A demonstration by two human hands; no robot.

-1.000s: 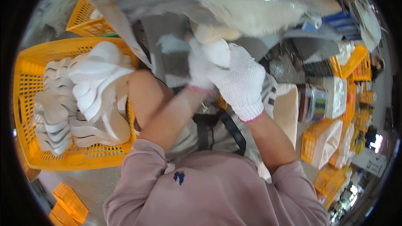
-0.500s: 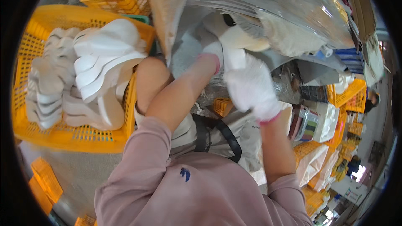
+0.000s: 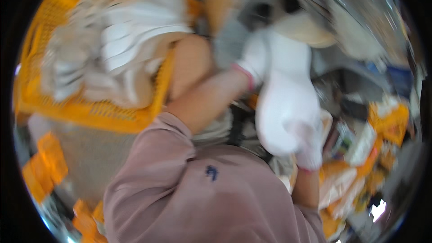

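Observation:
A white, curved shoe sole (image 3: pixel 285 103) lies lengthwise between my hands, blurred by motion. My left hand (image 3: pixel 255 58), in a white glove with a pink cuff, grips the side of its far end. At the near end, my right hand (image 3: pixel 310 146), gloved the same way, is closed round the edge. Just beyond the sole's far end is a cream, rounded wheel-like part (image 3: pixel 303 29), partly hidden under a grey, plastic-draped cover (image 3: pixel 351 0).
To my left stands a yellow crate (image 3: pixel 94 119) with several stacked white soles (image 3: pixel 135 31) in it. My knee (image 3: pixel 191 58) is beside its right wall. More yellow crates (image 3: pixel 391 126) and pale pieces lie at the right, blurred.
The whole view has shifted. My right hand has come nearer my body, and the white sole now shows almost whole between my hands. My left hand stays near the wheel-like part.

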